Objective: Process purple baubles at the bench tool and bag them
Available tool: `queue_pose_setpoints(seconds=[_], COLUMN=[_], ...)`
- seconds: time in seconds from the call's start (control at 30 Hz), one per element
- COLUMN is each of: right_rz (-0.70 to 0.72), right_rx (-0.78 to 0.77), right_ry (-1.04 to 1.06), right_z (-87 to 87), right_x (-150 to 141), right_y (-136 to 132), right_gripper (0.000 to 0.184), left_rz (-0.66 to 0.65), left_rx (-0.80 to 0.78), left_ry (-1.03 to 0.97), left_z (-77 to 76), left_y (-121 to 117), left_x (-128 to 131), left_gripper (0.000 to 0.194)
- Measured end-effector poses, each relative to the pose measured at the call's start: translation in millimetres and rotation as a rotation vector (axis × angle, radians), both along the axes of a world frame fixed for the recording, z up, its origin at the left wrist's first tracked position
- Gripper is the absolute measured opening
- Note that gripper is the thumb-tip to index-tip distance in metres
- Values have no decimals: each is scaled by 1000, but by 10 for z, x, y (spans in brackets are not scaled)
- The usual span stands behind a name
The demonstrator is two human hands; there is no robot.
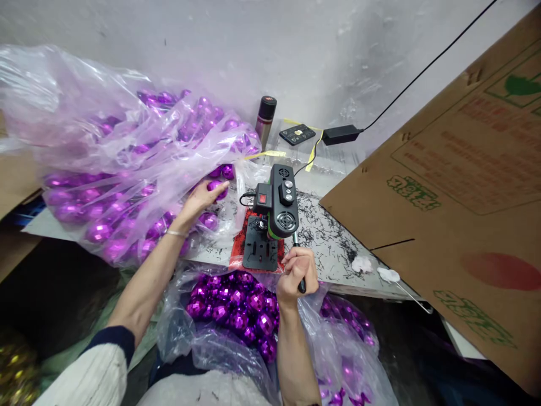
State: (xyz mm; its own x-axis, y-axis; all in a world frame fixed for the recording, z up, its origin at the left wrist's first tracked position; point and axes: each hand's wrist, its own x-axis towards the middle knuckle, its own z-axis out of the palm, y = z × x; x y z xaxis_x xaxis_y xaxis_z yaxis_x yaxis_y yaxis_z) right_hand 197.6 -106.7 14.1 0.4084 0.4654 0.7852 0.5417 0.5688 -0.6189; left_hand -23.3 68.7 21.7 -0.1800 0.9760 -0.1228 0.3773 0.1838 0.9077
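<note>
My left hand (pixel 204 196) has its fingers around a shiny purple faceted ball (pixel 218 189) beside the mouth of a clear plastic bag (pixel 114 152) full of similar balls. Closed in a fist, my right hand (pixel 298 272) grips the black handle (pixel 301 286) of a small black bench machine (pixel 283 200). This machine has round vents, knobs and a red switch, and stands on a slotted black base plate (pixel 260 251) over a red sheet. Below the table edge, an open plastic bag at my lap holds many purple balls (pixel 236 304).
Behind the machine are a dark thermos (pixel 266 121), a black phone-like object (pixel 297 134) and a power adapter (pixel 341 135) with its cord. A large cardboard box (pixel 456 186) leans in at right. Black clippings (pixel 321 237) and white cotton-like tufts (pixel 387 275) lie on the table.
</note>
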Motion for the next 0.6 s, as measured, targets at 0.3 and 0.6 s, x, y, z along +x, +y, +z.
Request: queue_pose_setpoints(seconds=[0.3,0.6], right_rz=[13,45], right_rx=[-23,-26], right_ry=[42,12], right_z=[150,181], right_x=[2,32], right_y=[19,-4], right_gripper=[44,42], left_rz=[-228,-243], left_rx=[-139,100], left_ry=[-590,-250], left_z=[-434,-934], left_y=[-1288,-1368], left_x=[297,725], left_gripper=[77,66])
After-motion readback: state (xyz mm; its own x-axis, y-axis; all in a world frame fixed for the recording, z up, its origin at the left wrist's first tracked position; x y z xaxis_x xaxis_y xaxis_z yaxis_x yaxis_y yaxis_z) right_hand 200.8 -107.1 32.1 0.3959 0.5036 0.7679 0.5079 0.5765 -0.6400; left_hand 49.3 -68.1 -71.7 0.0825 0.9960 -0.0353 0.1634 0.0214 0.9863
